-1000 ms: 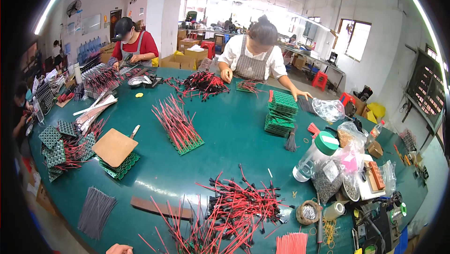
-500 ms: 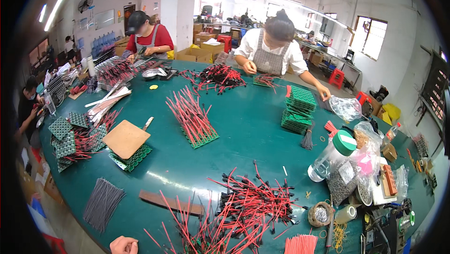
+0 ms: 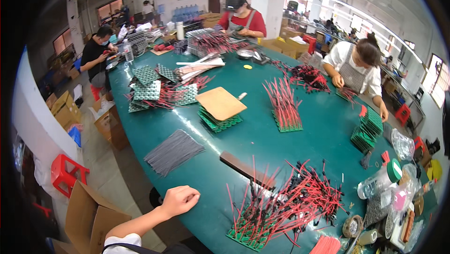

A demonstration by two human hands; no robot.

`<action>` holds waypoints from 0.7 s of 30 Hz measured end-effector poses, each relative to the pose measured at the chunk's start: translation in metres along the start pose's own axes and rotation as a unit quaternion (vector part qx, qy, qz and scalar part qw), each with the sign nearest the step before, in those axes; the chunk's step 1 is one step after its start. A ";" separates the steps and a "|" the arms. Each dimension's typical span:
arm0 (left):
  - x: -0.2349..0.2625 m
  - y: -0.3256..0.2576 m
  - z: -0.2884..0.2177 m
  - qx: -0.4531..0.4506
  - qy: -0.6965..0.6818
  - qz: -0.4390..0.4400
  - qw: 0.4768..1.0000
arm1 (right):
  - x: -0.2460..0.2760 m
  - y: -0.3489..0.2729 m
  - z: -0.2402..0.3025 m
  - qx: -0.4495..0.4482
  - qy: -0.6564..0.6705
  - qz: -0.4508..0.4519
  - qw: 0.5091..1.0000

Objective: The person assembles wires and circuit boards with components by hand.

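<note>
My left hand (image 3: 180,201) rests at the near edge of the green table, its fingers loosely curled with nothing visible in them. The bare forearm comes up from the lower left. My right hand is out of view. To the right of my left hand stands a green holder plate (image 3: 246,236) full of upright red wires with black ends. A tangled heap of red wires (image 3: 309,193) with black tips lies beside it. Beyond my hand is a flat bundle of grey wires (image 3: 174,152). A dark brown bar (image 3: 243,168) lies between that bundle and the heap.
A wooden board (image 3: 220,103) tops a stack of green plates. A filled wire plate (image 3: 284,108) stands mid-table. Jar, bags and tools crowd the right edge around a small round pot (image 3: 352,226). An open carton (image 3: 91,216) and red stool (image 3: 68,173) stand left. Co-workers sit across the table.
The view has swung to the left, so the table's things appear farther right. More of my left hand and its forearm now shows; the fingers remain curled.
</note>
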State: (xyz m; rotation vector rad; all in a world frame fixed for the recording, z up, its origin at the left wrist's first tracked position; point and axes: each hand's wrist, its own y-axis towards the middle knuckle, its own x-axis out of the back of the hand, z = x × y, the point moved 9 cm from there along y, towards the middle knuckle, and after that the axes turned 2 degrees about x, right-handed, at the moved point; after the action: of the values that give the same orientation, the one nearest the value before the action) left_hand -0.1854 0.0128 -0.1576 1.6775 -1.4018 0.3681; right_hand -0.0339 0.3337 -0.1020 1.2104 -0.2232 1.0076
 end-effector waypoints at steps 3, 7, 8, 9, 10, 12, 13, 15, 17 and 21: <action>-0.002 -0.004 0.004 0.003 -0.003 -0.004 1.000 | -0.006 0.008 0.002 -0.016 -0.016 -0.009 1.000; 0.008 -0.007 0.009 0.062 -0.094 -0.012 0.994 | -0.009 0.001 0.002 -0.005 -0.026 0.019 0.999; 0.016 0.003 0.002 0.064 -0.087 -0.021 0.994 | -0.010 -0.004 0.000 -0.006 -0.029 0.008 1.000; 0.030 0.023 -0.015 0.024 -0.094 -0.047 0.994 | -0.010 -0.015 -0.005 0.002 -0.021 0.005 1.000; 0.042 0.047 -0.029 -0.018 -0.099 -0.072 0.992 | -0.019 -0.032 -0.017 -0.022 -0.055 0.046 0.997; 0.048 0.099 -0.037 -0.062 -0.051 -0.053 0.995 | -0.027 -0.057 -0.032 -0.027 -0.068 0.079 0.994; 0.050 0.128 -0.047 -0.113 0.003 -0.089 0.990 | -0.036 -0.070 -0.046 -0.073 -0.046 0.141 0.986; 0.035 0.184 -0.039 -0.111 0.077 -0.066 0.989 | -0.062 -0.115 -0.084 -0.192 0.053 0.299 0.933; 0.010 0.233 -0.006 -0.084 0.154 -0.040 0.984 | -0.063 -0.122 -0.082 -0.169 0.043 0.312 0.934; -0.048 0.287 0.056 0.066 0.404 0.022 0.912 | -0.071 -0.133 -0.081 -0.161 -0.037 0.360 0.918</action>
State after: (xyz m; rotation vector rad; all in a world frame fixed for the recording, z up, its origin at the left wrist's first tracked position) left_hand -0.4753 0.0112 -0.0973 1.3383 -0.7944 1.0632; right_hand -0.0040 0.3656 -0.2671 0.8628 -0.9097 1.4861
